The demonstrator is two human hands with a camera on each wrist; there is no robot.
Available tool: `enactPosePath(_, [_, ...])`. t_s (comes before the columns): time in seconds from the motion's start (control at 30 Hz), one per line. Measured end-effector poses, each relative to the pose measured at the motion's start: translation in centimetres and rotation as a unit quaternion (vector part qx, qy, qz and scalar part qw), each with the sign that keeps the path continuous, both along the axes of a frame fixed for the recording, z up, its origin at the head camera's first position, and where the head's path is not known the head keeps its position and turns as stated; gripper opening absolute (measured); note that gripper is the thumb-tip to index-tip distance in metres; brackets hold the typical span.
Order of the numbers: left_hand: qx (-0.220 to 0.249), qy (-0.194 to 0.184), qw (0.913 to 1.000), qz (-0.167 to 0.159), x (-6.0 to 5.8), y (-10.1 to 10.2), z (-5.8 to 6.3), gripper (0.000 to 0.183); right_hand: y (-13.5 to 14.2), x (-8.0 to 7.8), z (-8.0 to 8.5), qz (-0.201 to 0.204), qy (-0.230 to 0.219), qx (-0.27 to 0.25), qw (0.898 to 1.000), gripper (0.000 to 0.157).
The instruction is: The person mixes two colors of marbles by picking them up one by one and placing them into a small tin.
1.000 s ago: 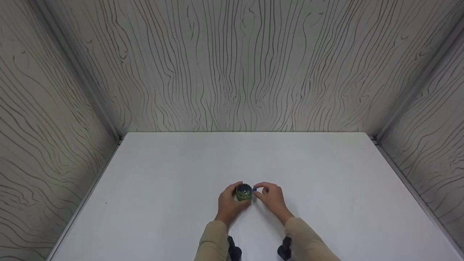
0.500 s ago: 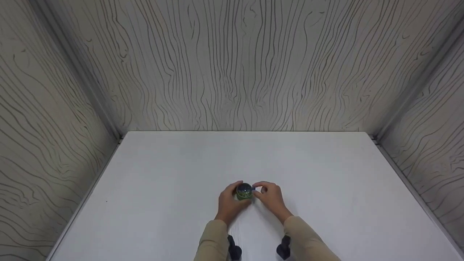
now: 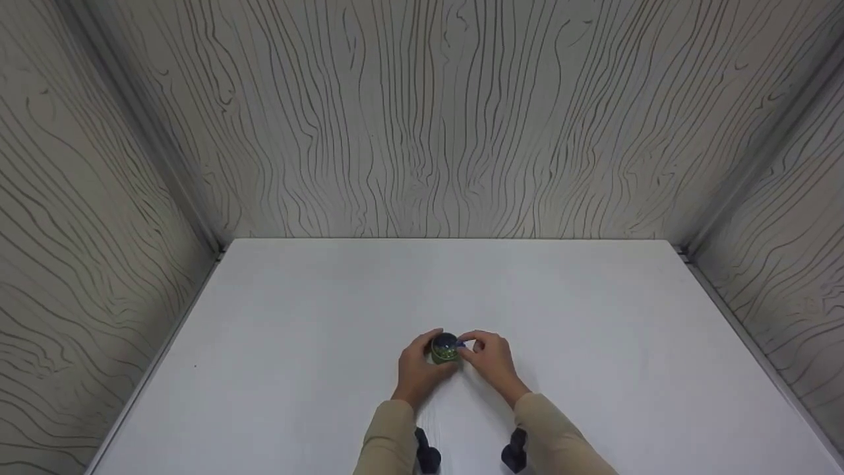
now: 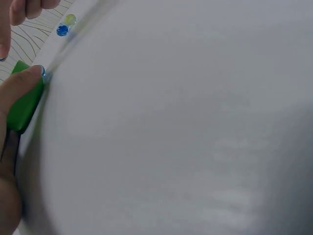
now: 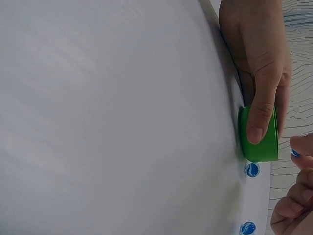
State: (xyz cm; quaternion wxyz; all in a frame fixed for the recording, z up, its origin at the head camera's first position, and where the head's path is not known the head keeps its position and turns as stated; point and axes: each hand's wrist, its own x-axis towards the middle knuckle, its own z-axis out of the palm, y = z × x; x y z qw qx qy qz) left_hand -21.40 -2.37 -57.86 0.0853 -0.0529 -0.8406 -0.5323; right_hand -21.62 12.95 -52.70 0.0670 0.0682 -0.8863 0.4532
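A small green cup point(image 3: 444, 360) stands on the white table, its round mouth up, with blue and green glints inside in the head view. My left hand point(image 3: 419, 371) grips it from the left, the thumb pressed on the near side of the green wall point(image 5: 268, 147). At the cup's right rim, my right hand point(image 3: 491, 361) pinches a blue glass marble point(image 5: 295, 152) between thumb and index finger. Its other fingers are curled in the right wrist view. Whether the marble touches the rim cannot be made out.
Blue swirled marbles point(image 5: 253, 170) lie on the table near the cup in the right wrist view. A yellow marble point(image 4: 70, 19) and a blue marble point(image 4: 62, 30) sit together in the left wrist view. Wood-patterned panels point(image 3: 422, 119) rise behind and beside the table point(image 3: 297, 297).
My right hand has shifted slightly left, bringing the pinched blue marble from beside the cup to its rim. My left hand keeps its hold on the cup.
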Motion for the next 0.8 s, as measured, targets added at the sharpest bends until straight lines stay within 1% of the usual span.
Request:
enactPosePath(0.2, [-0.002,0.007,1.0000,0.000,-0.02,0.08,0.00,0.059,-0.16,-0.07,-0.02,0.005,-0.008,-0.005,1.000,0.014])
enactPosePath(0.43, [0.009,0.001,0.9999,0.009,-0.10,0.16,-0.06,0.060,-0.43,-0.03,-0.01,0.002,-0.007,-0.004,1.000,0.015])
enactPosePath(0.63, [-0.013,0.018,0.9998,-0.001,-0.15,0.09,-0.13,0.058,-0.63,0.05,-0.04,0.002,-0.004,-0.005,1.000,0.017])
enactPosePath(0.8, [-0.016,0.011,0.9998,0.002,-0.06,0.12,-0.01,0.058,-0.56,0.10,-0.14,0.000,-0.005,-0.008,1.000,0.017])
